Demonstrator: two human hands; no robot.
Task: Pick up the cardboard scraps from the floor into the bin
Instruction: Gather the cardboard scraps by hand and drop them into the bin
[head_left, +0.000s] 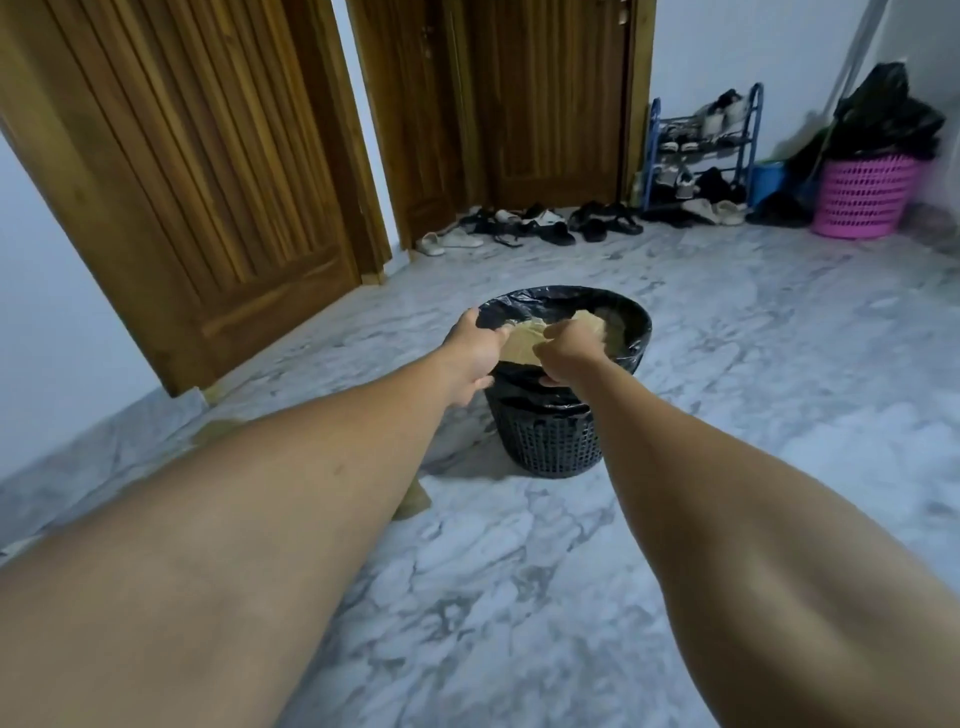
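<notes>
1. The bin (550, 447), centre of frame: black mesh, upright on the marble floor (519, 597), with a black liner (636, 338) folded over its rim. Brown cardboard pieces (602, 325) lie inside, toward the far side.
2. The cardboard scrap (522, 345): at the bin's mouth, over the near rim, held between both hands.
3. The left hand (475, 353): fingers curled round the scrap's left edge, thumb low against the liner. The right hand (569, 348): fingers curled over the scrap's right edge.
4. One floor scrap (414, 501) lies lower left of the bin, partly hidden by the left forearm. A second floor scrap (218, 428) lies at the left, near the wooden door (197, 182).
5. The pink basket (862, 195), upper right: holds a dark bundle (883, 109) that rises above its rim.
6. The shoe rack (701, 145) and loose shoes (519, 228): along the far wall, well apart from the bin.
</notes>
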